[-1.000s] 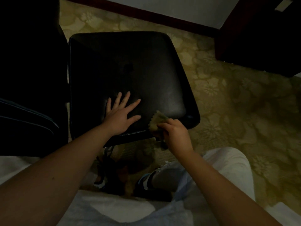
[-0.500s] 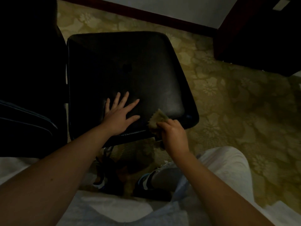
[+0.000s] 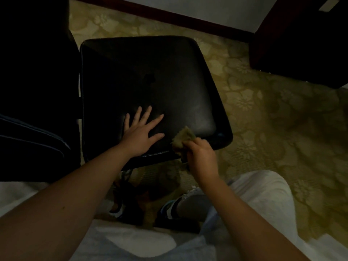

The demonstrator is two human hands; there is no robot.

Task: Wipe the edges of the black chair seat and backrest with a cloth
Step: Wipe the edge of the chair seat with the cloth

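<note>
The black chair seat (image 3: pixel 143 72) fills the middle of the head view, its near edge facing me. The dark backrest (image 3: pixel 37 81) rises at the left, mostly lost in shadow. My left hand (image 3: pixel 140 131) lies flat on the seat near the front edge, fingers spread. My right hand (image 3: pixel 201 159) grips a small olive-green cloth (image 3: pixel 183 138) and holds it against the seat's near edge, toward the right front corner. Part of the cloth is hidden under my fingers.
Patterned yellow-green carpet (image 3: pixel 273 119) surrounds the chair. A dark piece of furniture (image 3: pixel 305 44) stands at the upper right, and a wall with a dark baseboard (image 3: pixel 169 16) runs behind. My knees in light trousers and my shoes (image 3: pixel 169 210) are below the seat.
My right hand with the cloth has slid slightly left along the seat's front edge. My left hand stays flat in the same place.
</note>
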